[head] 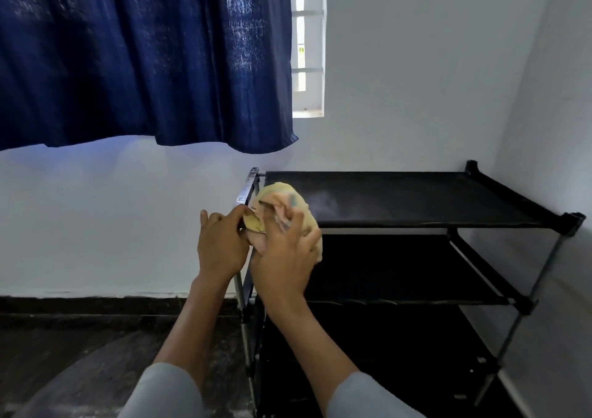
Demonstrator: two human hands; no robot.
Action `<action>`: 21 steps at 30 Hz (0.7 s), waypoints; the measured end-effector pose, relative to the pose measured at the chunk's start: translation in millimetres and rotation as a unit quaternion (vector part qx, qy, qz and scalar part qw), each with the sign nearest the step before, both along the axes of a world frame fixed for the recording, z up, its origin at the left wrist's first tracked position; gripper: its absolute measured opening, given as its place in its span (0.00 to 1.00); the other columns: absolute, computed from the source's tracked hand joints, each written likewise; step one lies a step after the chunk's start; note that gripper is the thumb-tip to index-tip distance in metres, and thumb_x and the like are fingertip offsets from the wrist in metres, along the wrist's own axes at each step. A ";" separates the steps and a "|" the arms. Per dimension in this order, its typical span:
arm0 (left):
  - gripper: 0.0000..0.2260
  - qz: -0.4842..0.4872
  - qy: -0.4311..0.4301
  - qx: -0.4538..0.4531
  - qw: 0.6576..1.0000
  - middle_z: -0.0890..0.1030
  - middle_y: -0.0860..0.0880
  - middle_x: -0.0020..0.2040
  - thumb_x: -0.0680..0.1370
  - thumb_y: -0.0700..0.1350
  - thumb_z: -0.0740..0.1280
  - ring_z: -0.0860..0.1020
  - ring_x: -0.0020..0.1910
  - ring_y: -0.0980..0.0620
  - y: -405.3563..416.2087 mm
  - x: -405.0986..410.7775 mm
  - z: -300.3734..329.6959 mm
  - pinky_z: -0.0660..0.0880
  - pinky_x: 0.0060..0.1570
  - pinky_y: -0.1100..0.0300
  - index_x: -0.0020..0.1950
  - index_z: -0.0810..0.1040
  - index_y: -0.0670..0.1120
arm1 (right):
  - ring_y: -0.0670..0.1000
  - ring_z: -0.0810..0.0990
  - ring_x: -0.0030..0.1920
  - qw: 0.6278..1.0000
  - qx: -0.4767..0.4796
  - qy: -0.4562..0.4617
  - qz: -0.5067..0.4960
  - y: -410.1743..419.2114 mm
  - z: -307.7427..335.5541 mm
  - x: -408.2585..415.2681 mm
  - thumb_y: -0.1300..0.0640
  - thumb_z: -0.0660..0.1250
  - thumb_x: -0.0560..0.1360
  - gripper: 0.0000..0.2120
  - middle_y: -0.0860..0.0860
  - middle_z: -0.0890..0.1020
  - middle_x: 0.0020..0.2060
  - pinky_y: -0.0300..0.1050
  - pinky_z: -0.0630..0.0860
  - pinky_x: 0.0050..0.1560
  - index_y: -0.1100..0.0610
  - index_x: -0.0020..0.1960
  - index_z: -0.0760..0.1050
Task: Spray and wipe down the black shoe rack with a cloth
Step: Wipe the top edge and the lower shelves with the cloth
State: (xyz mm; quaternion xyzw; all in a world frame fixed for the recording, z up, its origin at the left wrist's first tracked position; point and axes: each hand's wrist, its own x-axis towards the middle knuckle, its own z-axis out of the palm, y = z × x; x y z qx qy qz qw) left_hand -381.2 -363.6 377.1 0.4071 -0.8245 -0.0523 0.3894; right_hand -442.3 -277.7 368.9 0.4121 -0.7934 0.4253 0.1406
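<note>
Both hands work a bunched yellow cloth (282, 206) at the top shelf's left front corner: the right hand (283, 259) curls its fingers into the fabric, while the left hand (221, 246) pinches its near edge against the chrome side rail (246, 188). The wiping step appears under way; next, by this view, the cloth must sweep toward 3 o'clock across the top shelf (416, 198). The black shoe rack (400, 267) stands three-tiered in the corner, a pale hazy patch just right of the cloth.
</note>
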 end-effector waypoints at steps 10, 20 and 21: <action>0.07 0.045 -0.027 0.008 0.999 0.80 0.53 0.37 0.77 0.39 0.64 0.73 0.52 0.45 8.0 -1.4 7.5 0.48 0.72 0.44 0.48 0.76 0.51 | 0.60 0.61 0.62 0.975 -0.111 -0.157 -0.115 42.4 0.5 -91.3 0.60 0.66 0.70 0.26 0.52 0.56 0.70 0.58 0.71 0.57 0.40 0.65 0.73; 0.07 0.007 0.004 0.018 1.000 0.73 0.56 0.29 0.75 0.37 0.62 0.72 0.43 0.44 0.9 -4.9 2.5 0.60 0.65 0.43 0.44 0.77 0.49 | 0.55 0.61 0.57 0.983 -0.085 -0.162 0.025 6.8 0.4 -13.5 0.62 0.61 0.73 0.31 0.52 0.56 0.68 0.36 0.63 0.50 0.37 0.71 0.65; 0.07 0.014 -0.017 0.005 1.000 0.74 0.52 0.30 0.73 0.38 0.60 0.73 0.43 0.41 -0.4 -3.0 2.7 0.61 0.63 0.43 0.44 0.77 0.47 | 0.54 0.61 0.56 0.981 -0.088 -0.159 0.065 -0.7 -2.0 2.2 0.61 0.61 0.74 0.29 0.50 0.57 0.68 0.39 0.69 0.52 0.39 0.72 0.65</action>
